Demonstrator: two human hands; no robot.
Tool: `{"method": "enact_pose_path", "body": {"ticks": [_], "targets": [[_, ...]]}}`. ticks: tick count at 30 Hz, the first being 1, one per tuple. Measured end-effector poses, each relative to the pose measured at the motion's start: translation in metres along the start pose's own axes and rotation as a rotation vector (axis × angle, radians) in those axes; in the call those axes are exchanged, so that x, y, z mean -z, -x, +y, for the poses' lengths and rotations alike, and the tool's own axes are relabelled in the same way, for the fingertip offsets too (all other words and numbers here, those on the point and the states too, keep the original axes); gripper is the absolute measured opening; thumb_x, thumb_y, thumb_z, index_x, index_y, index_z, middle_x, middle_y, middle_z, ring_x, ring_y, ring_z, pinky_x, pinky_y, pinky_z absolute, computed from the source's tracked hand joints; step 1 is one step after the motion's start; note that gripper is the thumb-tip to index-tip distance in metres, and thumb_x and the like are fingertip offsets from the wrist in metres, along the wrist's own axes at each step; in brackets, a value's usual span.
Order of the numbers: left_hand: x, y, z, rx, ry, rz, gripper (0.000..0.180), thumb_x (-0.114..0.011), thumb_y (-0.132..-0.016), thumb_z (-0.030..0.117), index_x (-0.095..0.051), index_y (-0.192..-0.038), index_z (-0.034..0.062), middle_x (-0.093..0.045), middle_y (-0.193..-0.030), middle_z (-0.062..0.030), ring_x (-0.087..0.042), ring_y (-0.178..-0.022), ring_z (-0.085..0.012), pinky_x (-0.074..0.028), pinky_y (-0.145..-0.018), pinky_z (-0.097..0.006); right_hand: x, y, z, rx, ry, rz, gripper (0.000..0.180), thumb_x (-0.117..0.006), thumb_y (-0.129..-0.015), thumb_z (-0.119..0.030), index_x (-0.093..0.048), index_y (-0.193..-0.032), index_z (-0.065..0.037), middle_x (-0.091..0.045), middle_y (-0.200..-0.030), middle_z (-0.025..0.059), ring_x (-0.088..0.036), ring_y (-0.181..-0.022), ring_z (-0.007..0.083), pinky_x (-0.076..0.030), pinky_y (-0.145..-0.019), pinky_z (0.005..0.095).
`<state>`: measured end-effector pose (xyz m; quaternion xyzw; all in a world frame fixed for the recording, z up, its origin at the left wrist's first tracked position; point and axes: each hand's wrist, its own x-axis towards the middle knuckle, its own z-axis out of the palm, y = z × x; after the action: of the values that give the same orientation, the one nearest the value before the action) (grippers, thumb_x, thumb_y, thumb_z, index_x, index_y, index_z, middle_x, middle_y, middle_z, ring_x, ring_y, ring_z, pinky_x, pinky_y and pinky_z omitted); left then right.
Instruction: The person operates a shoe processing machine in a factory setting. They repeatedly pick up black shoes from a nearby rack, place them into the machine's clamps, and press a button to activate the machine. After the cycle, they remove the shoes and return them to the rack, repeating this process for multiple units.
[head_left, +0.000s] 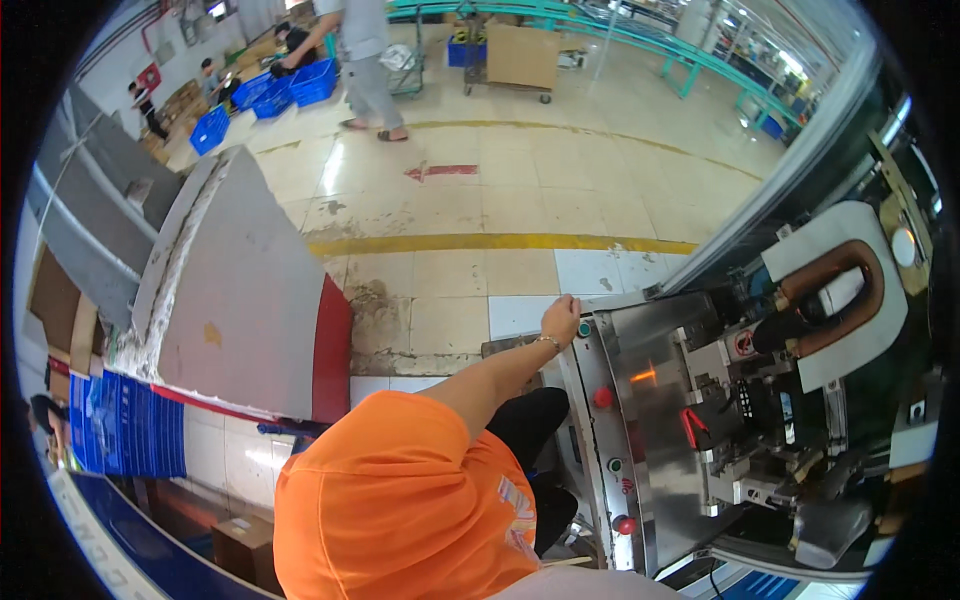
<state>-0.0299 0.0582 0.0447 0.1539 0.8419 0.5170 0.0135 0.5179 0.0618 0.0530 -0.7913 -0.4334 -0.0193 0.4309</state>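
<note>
My left arm reaches out from an orange sleeve [380, 480]. At its end my left hand [561, 321], with a bracelet at the wrist, is curled closed against the far end of the control panel [591, 365]. A green-rimmed button [584, 328] sits right beside its fingers; whatever the fingers grip, if anything, is hidden. Further along the panel are a red knob [603, 398], a second green-rimmed button [615, 465] and another red knob [625, 525]. My right hand does not show.
Right of the panel stands a metal machine [660, 420] with clamps, a red-handled part [693, 428] and a thick brown U-shaped tube [872, 290]. A grey cabinet [240, 310] with a red base is at left. Blue crates [130, 425], a cardboard box [245, 550] and a walking person [365, 70] surround.
</note>
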Motion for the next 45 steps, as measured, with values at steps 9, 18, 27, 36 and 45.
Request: {"method": "enact_pose_path", "body": {"ticks": [9, 18, 27, 36, 45], "targets": [[0.012, -0.003, -0.011, 0.041, 0.047, 0.039, 0.029, -0.046, -0.084, 0.029, -0.057, -0.085, 0.0028, -0.06, -0.086, -0.0192, -0.056, -0.079, -0.037, -0.044, -0.07, -0.044, -0.019, -0.002, 0.006, -0.06, -0.003, 0.049, 0.038, -0.043, -0.089, -0.032, -0.06, -0.086, 0.002, -0.06, -0.079, 0.0201, -0.055, -0.069, 0.0352, -0.041, -0.062, 0.0418], [-0.001, -0.003, -0.008, 0.021, 0.096, -0.009, 0.029, -0.048, -0.084, 0.03, -0.058, -0.085, 0.0024, -0.06, -0.083, -0.02, -0.058, -0.077, -0.0367, -0.045, -0.068, -0.042, -0.001, -0.002, 0.005, -0.108, 0.013, 0.149, 0.039, -0.042, -0.09, -0.032, -0.061, -0.087, 0.002, -0.06, -0.08, 0.02, -0.055, -0.069, 0.0361, -0.04, -0.062, 0.0425], [0.002, -0.003, -0.006, 0.028, 0.097, 0.011, 0.028, -0.05, -0.084, 0.028, -0.058, -0.084, 0.0012, -0.061, -0.082, -0.0196, -0.058, -0.077, -0.0352, -0.045, -0.067, -0.04, 0.0, -0.002, 0.005, -0.115, 0.067, 0.08, 0.039, -0.043, -0.09, -0.033, -0.061, -0.088, 0.001, -0.061, -0.081, 0.019, -0.055, -0.072, 0.0368, -0.041, -0.062, 0.0429], [0.006, -0.001, 0.001, 0.034, 0.136, -0.028, 0.028, -0.049, -0.084, 0.028, -0.058, -0.084, 0.0016, -0.06, -0.084, -0.0197, -0.057, -0.079, -0.0356, -0.044, -0.069, -0.041, -0.001, -0.003, 0.009, -0.145, 0.04, 0.099, 0.038, -0.043, -0.089, -0.033, -0.062, -0.089, 0.0, -0.063, -0.078, 0.016, -0.058, -0.069, 0.032, -0.043, -0.061, 0.04], [-0.002, 0.001, 0.002, 0.035, 0.136, -0.012, 0.027, -0.05, -0.083, 0.028, -0.057, -0.083, 0.0019, -0.059, -0.083, -0.0185, -0.056, -0.077, -0.0358, -0.044, -0.068, -0.041, 0.003, -0.002, 0.013, -0.108, -0.004, 0.125, 0.037, -0.043, -0.09, -0.03, -0.061, -0.083, 0.002, -0.062, -0.074, 0.0155, -0.057, -0.064, 0.0302, -0.043, -0.058, 0.0385]]}}
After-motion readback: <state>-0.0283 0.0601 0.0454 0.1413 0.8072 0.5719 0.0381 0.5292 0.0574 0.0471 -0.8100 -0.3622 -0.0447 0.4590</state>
